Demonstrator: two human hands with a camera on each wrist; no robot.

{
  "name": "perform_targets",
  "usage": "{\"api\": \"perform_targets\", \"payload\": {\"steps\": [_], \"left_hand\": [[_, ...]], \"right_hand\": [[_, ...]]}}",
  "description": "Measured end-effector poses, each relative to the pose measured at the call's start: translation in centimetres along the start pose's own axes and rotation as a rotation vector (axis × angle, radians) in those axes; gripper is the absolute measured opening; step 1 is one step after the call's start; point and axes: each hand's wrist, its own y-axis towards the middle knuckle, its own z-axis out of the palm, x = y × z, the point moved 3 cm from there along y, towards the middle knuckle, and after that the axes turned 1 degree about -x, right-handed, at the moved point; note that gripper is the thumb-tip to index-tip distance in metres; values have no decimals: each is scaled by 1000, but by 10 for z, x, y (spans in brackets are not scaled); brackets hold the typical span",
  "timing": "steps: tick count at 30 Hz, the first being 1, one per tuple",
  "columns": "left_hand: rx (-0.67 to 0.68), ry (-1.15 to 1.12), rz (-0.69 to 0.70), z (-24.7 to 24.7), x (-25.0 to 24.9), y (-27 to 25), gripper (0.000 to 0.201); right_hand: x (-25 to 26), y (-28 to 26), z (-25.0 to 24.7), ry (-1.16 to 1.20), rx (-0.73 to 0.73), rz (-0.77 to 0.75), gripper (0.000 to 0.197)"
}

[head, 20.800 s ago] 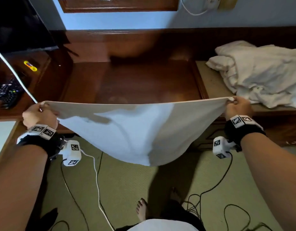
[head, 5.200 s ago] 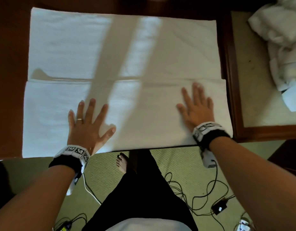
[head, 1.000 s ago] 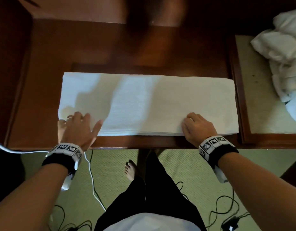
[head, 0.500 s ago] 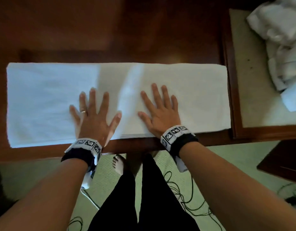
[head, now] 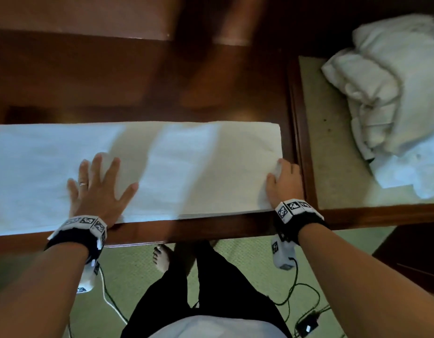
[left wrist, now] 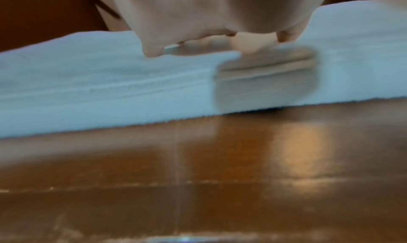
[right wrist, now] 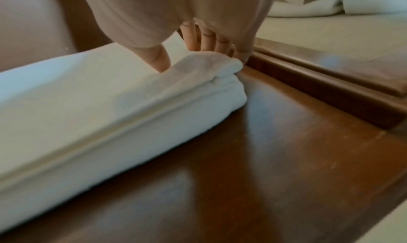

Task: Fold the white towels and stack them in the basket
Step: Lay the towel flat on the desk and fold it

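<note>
A white towel (head: 186, 167), folded into a long narrow strip, lies along the near edge of the dark wooden table (head: 113, 76). My left hand (head: 99, 189) lies flat on its left part with fingers spread, palm down (left wrist: 220, 29). My right hand (head: 284, 181) is at the towel's right end, where thumb and fingers (right wrist: 207, 43) pinch the layered corner (right wrist: 211, 64) and lift it slightly. A heap of unfolded white towels (head: 391, 93) rests on the lower side surface to the right. No basket shows in any view.
A raised wooden rim (head: 301, 142) separates the table from the beige-topped side surface (head: 333, 167). Below the table edge are green carpet (head: 247, 259), my legs and bare foot (head: 161, 258), and loose cables (head: 299, 293) with a small black box.
My right hand slid from the towel's middle to its right end and took hold of the corner. My left hand stays flat on the left part.
</note>
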Motion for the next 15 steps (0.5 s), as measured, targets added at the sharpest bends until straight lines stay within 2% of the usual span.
{"api": "perform_targets", "payload": {"steps": [5, 8, 11, 13, 15], "left_hand": [[15, 7, -52, -3, -7, 2, 89], [25, 18, -96, -3, -13, 2, 82], [19, 6, -124, -4, -15, 1, 82], [22, -20, -104, -8, -17, 2, 80], [29, -20, -46, -16, -23, 1, 76]], "right_hand": [[3, 15, 3, 123, 118, 225, 51], [2, 28, 2, 248, 238, 321, 39], [6, 36, -7, 279, 346, 262, 16], [17, 50, -24, 207, 270, 138, 15], [37, 71, -53, 130, 112, 14, 17]]}}
